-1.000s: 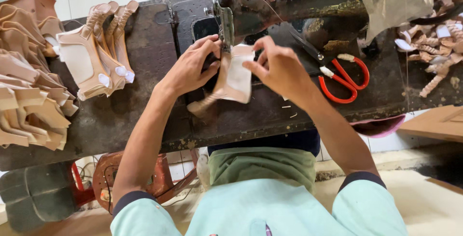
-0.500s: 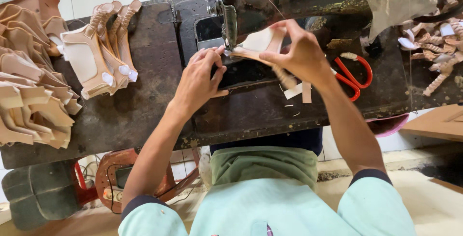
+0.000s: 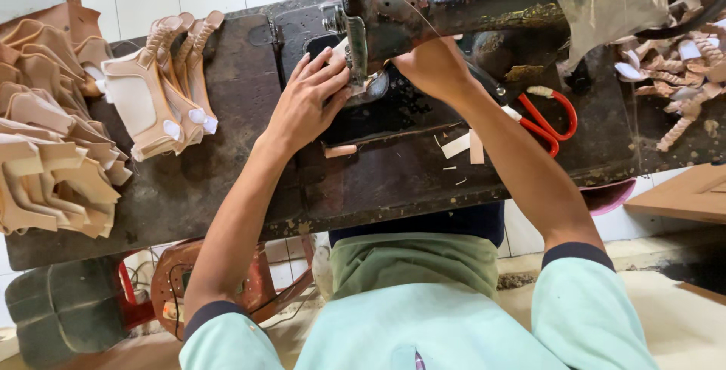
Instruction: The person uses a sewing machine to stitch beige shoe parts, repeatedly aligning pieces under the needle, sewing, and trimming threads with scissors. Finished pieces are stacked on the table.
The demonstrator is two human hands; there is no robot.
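My left hand (image 3: 308,101) lies flat on the bed of an old black sewing machine (image 3: 454,7), fingers spread and pressing a pale tan leather piece (image 3: 368,86) beside the needle. On the other side of the needle is my right hand (image 3: 432,66), partly hidden under the machine's arm; its fingers seem to hold the same piece. Most of the piece is hidden by the machine head and my hands.
Red-handled scissors (image 3: 546,119) lie right of my right forearm. Small offcuts (image 3: 466,145) lie on the dark worn table (image 3: 189,188). Stacks of tan cut pieces (image 3: 53,166) and strap pieces (image 3: 162,90) fill the left; braided strips (image 3: 681,67) lie right. A stool (image 3: 204,287) stands below.
Both hands have carried the tan piece from the open bed up to the needle. The left hand now presses it flat and the right hand has slid under the machine's arm.
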